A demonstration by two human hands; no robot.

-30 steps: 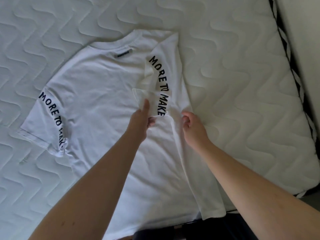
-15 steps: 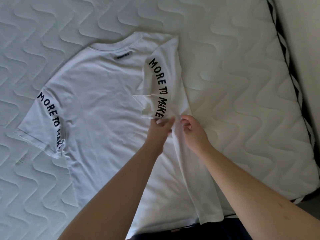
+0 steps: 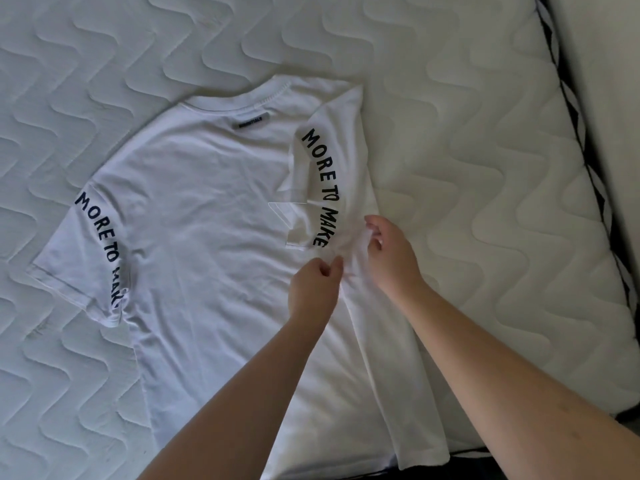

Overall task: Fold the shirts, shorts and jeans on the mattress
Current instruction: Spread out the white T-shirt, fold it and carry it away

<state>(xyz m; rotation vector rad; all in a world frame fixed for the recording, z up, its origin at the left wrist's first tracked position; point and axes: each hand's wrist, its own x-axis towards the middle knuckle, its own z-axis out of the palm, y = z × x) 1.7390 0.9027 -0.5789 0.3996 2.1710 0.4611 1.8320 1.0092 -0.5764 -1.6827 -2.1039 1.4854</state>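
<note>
A white T-shirt lies spread on the quilted mattress, collar at the far side. Black lettering runs along both sleeves. Its right side and right sleeve are folded inward over the body; the left sleeve lies flat and spread out. My left hand pinches the cloth just below the folded sleeve. My right hand pinches the bunched cloth at the folded right edge, close beside the left hand.
The mattress's right edge with a black-and-white zigzag trim runs down the right side, a pale wall beyond it. A dark strip shows at the mattress's near edge, under the shirt's hem.
My left hand has slid down and right from the folded sleeve's tip to the cloth below it. The right hand stayed at the folded edge, and the cloth there has bunched up.
</note>
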